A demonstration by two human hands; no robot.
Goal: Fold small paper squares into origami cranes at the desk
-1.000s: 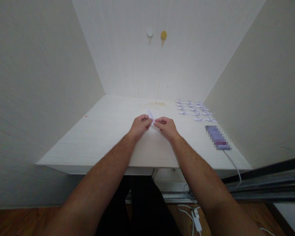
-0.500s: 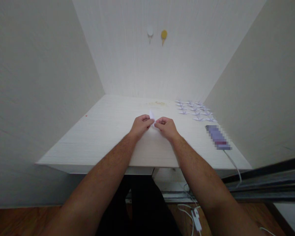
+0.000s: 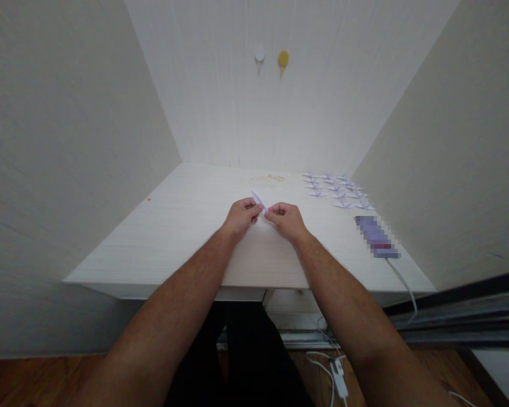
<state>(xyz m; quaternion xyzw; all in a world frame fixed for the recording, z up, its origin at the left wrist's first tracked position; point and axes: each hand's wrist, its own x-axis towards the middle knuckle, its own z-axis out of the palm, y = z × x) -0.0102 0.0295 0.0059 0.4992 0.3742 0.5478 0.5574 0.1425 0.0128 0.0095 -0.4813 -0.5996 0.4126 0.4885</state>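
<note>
A small folded piece of white paper [image 3: 258, 198] is held between both hands above the middle of the desk, its narrow point slanting up and to the left. My left hand [image 3: 242, 217] pinches it from the left between thumb and fingers. From the right, my right hand [image 3: 286, 219] pinches its lower end, thumb against the curled fingers. The fingertips cover the lower part of the paper, so its folds there are hidden.
Several folded paper cranes [image 3: 339, 189] stand in rows at the desk's back right. Nearer lies a blurred-out phone [image 3: 376, 236] with a white cable [image 3: 402, 280]. Walls enclose the white desk [image 3: 152, 249] on three sides. A power strip [image 3: 338, 379] lies on the floor.
The paper's point has tilted from nearly upright to a slant toward the left. Both hands stay in almost the same place, still pinching it.
</note>
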